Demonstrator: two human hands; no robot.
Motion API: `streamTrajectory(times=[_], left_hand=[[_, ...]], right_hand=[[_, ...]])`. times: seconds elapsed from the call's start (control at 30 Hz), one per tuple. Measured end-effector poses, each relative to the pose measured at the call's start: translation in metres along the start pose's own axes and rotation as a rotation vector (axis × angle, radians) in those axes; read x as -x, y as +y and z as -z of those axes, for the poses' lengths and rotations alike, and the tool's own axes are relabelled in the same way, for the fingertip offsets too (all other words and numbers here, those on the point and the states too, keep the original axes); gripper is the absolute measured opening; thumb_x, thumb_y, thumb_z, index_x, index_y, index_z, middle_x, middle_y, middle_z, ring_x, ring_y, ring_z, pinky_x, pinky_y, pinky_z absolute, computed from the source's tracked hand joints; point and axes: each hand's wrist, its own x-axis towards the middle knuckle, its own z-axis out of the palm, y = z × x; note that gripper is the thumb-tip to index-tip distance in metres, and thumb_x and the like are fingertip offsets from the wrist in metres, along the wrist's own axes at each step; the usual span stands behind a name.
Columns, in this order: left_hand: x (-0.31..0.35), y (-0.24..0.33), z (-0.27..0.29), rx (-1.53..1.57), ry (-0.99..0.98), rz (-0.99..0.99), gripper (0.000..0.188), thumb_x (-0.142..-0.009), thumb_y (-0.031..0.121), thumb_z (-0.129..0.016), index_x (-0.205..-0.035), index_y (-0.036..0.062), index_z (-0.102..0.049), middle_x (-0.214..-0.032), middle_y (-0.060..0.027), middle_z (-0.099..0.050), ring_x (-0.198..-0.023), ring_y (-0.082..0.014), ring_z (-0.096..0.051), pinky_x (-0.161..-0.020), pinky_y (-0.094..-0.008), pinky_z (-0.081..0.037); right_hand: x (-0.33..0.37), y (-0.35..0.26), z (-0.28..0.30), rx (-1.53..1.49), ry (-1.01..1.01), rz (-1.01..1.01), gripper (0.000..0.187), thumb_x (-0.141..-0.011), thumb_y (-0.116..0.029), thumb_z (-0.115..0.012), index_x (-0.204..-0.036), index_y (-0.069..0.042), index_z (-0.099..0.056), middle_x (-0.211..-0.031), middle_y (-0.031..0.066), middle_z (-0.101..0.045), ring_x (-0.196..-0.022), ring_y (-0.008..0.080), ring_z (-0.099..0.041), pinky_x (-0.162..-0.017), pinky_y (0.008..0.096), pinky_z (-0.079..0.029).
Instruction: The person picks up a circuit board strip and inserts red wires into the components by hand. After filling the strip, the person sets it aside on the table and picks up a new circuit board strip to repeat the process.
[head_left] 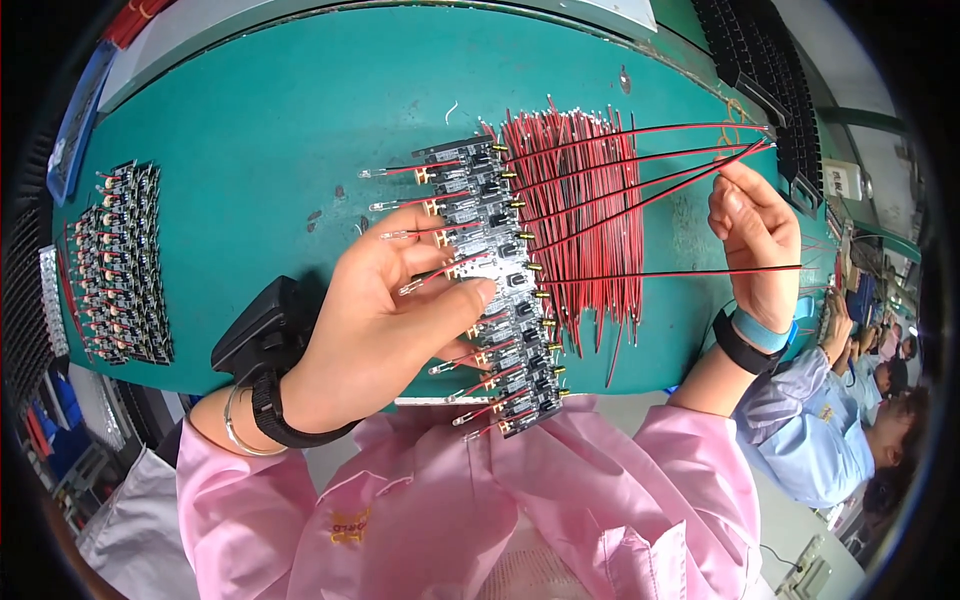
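My left hand (pixel 390 300) is closed on a long panel of small black circuit boards (pixel 505 215), its thumb pressed on the panel's face and its fingers partly hidden behind it. Short red-and-black leads with clear tips stick out along the panel's left side; small brass-coloured parts line the right side. Off to the right, my right hand (pixel 757 225) pinches several long red-and-black wires (pixel 640 157) near their far ends. Those wires run leftward to the panel's right edge; how they join it is too small to tell. Another wire (pixel 670 273) stretches lower down, across to my right wrist.
A thick bundle of red-and-black wires (pixel 590 220) lies on the green mat (pixel 300 110) behind the panel. Stacked board panels (pixel 125 265) sit at the left, near a blue tray (pixel 80 120). A black slotted rack (pixel 750 50) stands at the far right; co-workers (pixel 820 440) sit beyond my right arm.
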Motion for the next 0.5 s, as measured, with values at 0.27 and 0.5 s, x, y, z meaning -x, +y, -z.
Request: streamTrajectory(times=[0.27,0.5], left_hand=[[0.000,0.000,0.000,0.002,-0.012,0.000,0.031,-0.077,-0.001,-0.053,-0.104,0.0010,-0.039,-0.095,-0.0061,-0.054,-0.072,-0.0089,-0.056,-0.052,-0.0217,-0.050],[0.000,0.002,-0.002,0.026,-0.025,-0.002,0.032,-0.077,-0.002,-0.053,-0.105,0.0010,-0.039,-0.095,-0.0060,-0.054,-0.071,-0.0087,-0.056,-0.051,-0.0218,-0.050]], right_hand=[[-0.008,0.005,0.004,-0.018,0.019,-0.062,0.021,-0.084,-0.015,-0.051,-0.094,0.003,-0.055,-0.072,0.0022,-0.056,-0.057,0.0041,-0.046,-0.051,0.0141,-0.034],[-0.012,0.016,-0.005,0.399,0.156,-0.006,0.017,-0.082,-0.014,-0.055,-0.088,0.002,-0.057,-0.070,0.0023,-0.057,-0.059,0.0036,-0.047,-0.051,0.0146,-0.034]])
